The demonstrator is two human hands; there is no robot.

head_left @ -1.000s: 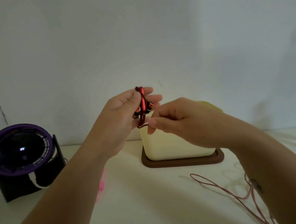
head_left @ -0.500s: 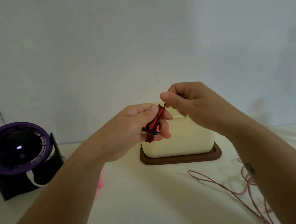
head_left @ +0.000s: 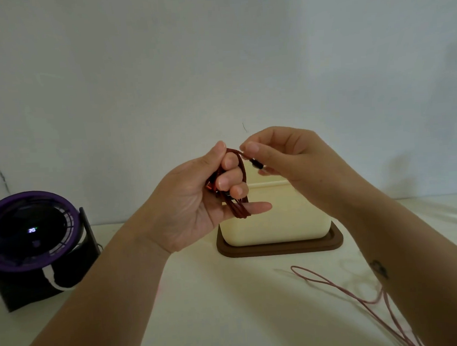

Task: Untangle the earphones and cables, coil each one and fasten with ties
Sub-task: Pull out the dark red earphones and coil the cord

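Note:
My left hand [head_left: 197, 201] is raised above the table, palm towards me, its fingers curled around a coiled bundle of dark red earphones [head_left: 240, 208]; loops hang below over the extended little finger. My right hand [head_left: 282, 159] is close beside it at the upper right, thumb and forefinger pinching the cable's free end near its black plug [head_left: 257, 164]. A loose pink cable [head_left: 342, 291] lies uncoiled on the table at the lower right, partly hidden by my right forearm.
A cream box [head_left: 275, 223] stands on a brown tray [head_left: 279, 248] just behind my hands. At the left stands a purple-rimmed black fan [head_left: 32, 233]. The white table [head_left: 229, 318] meets a pale wall close behind.
My left hand turned palm-up and spread its fingers around the red coil. My right hand went from under the coil to above it and now pinches the plug end at the bundle's top.

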